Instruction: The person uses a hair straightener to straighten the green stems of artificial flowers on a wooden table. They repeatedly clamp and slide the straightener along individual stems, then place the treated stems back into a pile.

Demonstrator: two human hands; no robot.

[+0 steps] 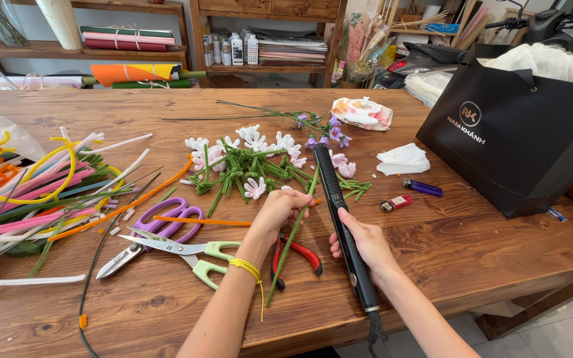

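Left hand [280,211]: green stem [291,240] pinched, fed toward the iron.
Right hand [364,244]: black iron [339,213] grasped, steadied over the worktop [445,245].

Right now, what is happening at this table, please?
A person sits at a wooden table. The left hand pinches a green stem near its top. The right hand grips a long black hair-straightener-like tool, and the stem's tip lies against it. Handmade flowers, pipe cleaners, two scissors and red pliers lie around.
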